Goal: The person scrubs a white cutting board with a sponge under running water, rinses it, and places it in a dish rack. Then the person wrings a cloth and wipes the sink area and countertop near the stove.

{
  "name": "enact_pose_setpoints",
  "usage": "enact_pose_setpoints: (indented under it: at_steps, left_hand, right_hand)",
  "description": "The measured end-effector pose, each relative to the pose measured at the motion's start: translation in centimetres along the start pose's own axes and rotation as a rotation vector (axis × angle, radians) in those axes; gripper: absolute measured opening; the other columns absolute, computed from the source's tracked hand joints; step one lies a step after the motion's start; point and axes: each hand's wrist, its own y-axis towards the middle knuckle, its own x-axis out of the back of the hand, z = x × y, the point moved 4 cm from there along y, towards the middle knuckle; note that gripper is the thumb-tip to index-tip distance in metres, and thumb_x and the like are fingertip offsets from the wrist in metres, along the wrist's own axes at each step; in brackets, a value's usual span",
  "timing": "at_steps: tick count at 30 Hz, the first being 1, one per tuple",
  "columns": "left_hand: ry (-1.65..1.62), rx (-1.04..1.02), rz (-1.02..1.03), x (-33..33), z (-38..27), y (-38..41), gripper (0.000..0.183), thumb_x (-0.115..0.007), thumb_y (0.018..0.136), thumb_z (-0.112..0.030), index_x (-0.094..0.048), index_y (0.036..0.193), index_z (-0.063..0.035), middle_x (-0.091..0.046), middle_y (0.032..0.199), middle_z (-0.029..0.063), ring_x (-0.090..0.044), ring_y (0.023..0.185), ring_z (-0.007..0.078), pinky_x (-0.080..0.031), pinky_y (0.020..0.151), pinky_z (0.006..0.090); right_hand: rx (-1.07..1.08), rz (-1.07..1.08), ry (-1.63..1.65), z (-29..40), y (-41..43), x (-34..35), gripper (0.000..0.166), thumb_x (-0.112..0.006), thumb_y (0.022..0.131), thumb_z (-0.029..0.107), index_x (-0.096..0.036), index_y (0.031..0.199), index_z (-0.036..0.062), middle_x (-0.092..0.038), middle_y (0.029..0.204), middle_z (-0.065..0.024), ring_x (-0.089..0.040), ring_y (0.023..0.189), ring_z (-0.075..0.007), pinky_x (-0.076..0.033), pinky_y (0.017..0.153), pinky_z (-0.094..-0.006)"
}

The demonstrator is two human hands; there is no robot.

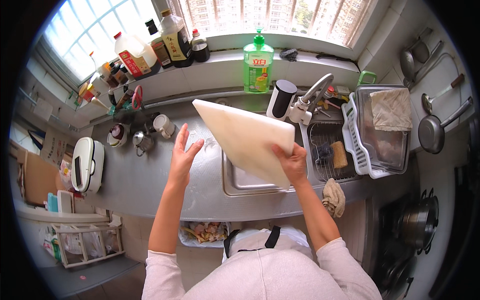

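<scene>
A thick white cutting board [245, 138] is held tilted above the stainless steel sink basin [243, 180], hiding much of it. My right hand [294, 164] grips the board by its right edge, thumb on the broad face. To the board's left, my left hand [182, 157] is raised over the steel counter [138, 183], empty, with thumb and fingers apart. Behind the board's right end stands the faucet [302, 107], with a white and black unit [282, 99] attached. A green pump bottle of dish soap [258, 65] stands behind the sink.
A small side basin with a wire rack [318, 135] holds a sponge [339, 154] and a dark scrubber [324, 152]. A cloth [333, 197] hangs over the counter's front edge. At right stands a white dish basket [356, 138]; at left, a white lidded appliance [88, 165], a metal pot [143, 141] and a mug [163, 125].
</scene>
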Motion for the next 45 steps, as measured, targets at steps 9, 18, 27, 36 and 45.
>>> enact_pose_setpoints:
  at_steps: [9, 18, 27, 36, 45]
  left_hand:
    - [-0.167, 0.115, 0.055, -2.4, 1.4, 1.5, 0.083, -0.071, 0.08, -0.031, -0.02, 0.141, -0.0102, -0.042, 0.133, 0.0049, -0.041, 0.123, 0.0201, -0.032, 0.101, 0.0436]
    - [-0.24, 0.093, -0.02, -4.5, 0.1, 0.6, 0.058, -0.07, 0.081, -0.03, -0.037, 0.125, -0.0113, -0.048, 0.123, 0.0042, -0.042, 0.12, 0.0194, -0.036, 0.099, 0.0451]
    - [-0.287, 0.029, -0.02, -5.3, -0.8, -0.1, 0.063, -0.072, 0.079, -0.031, -0.036, 0.127, -0.0104, -0.047, 0.123, 0.0064, -0.041, 0.121, 0.0212, -0.032, 0.101, 0.0456]
    - [-0.324, 0.042, -0.033, -5.9, -0.4, -0.2, 0.065, -0.073, 0.079, -0.029, -0.035, 0.128, -0.0087, -0.047, 0.124, 0.007, -0.042, 0.121, 0.0212, -0.032, 0.102, 0.0447]
    - [-0.359, 0.045, -0.038, -6.6, -0.1, -0.6, 0.064, -0.071, 0.08, -0.027, -0.034, 0.13, -0.0102, -0.047, 0.125, 0.0061, -0.041, 0.122, 0.0211, -0.029, 0.103, 0.0478]
  right_hand:
    - [0.209, 0.246, -0.229, 4.8, 1.8, 2.5, 0.024, -0.071, 0.081, 0.017, -0.066, 0.093, -0.0029, -0.067, 0.071, -0.0072, -0.059, 0.063, -0.0081, -0.048, 0.059, -0.0232]
    - [0.182, 0.242, -0.21, 6.2, 2.2, 4.6, 0.027, -0.071, 0.08, 0.02, -0.067, 0.092, -0.003, -0.069, 0.073, -0.0079, -0.062, 0.064, -0.0079, -0.049, 0.06, -0.0226]
    - [0.209, 0.229, -0.203, 6.6, 2.5, 5.2, 0.026, -0.072, 0.079, 0.02, -0.067, 0.091, -0.0025, -0.068, 0.071, -0.0067, -0.062, 0.063, -0.0074, -0.049, 0.059, -0.0227]
    - [0.224, 0.235, -0.206, 7.0, 2.7, 5.6, 0.026, -0.072, 0.079, 0.02, -0.067, 0.089, -0.0033, -0.068, 0.069, -0.0053, -0.061, 0.063, -0.0062, -0.049, 0.058, -0.0222]
    - [0.225, 0.241, -0.229, 7.0, 2.8, 6.2, 0.025, -0.073, 0.078, 0.019, -0.067, 0.089, -0.0035, -0.067, 0.069, -0.0051, -0.06, 0.062, -0.0059, -0.048, 0.058, -0.0222]
